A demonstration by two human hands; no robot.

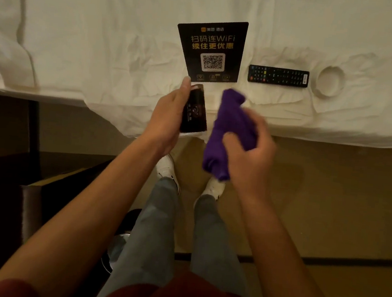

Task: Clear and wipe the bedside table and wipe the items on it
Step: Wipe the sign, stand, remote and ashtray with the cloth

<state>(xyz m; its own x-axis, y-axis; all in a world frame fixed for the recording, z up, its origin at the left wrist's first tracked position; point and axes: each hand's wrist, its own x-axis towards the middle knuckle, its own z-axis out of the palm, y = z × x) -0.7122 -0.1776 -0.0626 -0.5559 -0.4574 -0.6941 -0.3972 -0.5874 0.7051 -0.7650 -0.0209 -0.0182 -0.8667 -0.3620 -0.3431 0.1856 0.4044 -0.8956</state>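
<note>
My left hand point(166, 119) grips a small dark card-like sign point(194, 114) over the edge of the bed. A crumpled purple cloth point(230, 130) is held in my right hand point(249, 151), just right of the sign and apart from it. On the white bedsheet lie a black WiFi sign with a QR code point(213, 49), a black remote control point(278, 76) and a white round ashtray-like dish point(329, 81).
The white bed point(92, 42) fills the upper half. A dark piece of furniture point(10, 154) stands at the left, its top hidden in shadow. Brown floor point(329, 197) lies to the right. My legs and white shoes point(166, 169) stand below the hands.
</note>
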